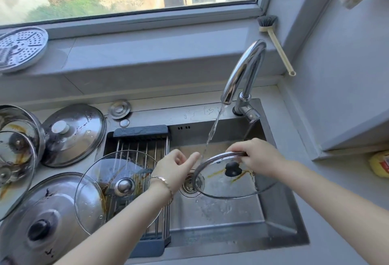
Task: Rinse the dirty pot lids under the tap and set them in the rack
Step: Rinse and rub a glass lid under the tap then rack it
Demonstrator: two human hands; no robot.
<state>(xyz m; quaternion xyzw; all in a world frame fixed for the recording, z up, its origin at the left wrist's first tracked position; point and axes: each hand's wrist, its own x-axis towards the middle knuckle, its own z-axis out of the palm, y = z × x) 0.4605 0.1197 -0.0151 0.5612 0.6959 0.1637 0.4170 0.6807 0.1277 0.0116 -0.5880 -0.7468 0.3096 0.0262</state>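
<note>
Lids, dirty, stacked on desk at left. Stained glass lid lies on rack across sink. Left hand loose, holds nothing, index stretched toward held lid; contact unclear. Held lid tilted over drain, tap stream striking upper rim. Right hand pinches far rim only. Risk: wet rim slips from one-sided pinch, lid drops into sink.

Glass lid w/ metal rim, matt black knob; glossy chrome tap; brushed steel sink; wire rack noted.
</note>
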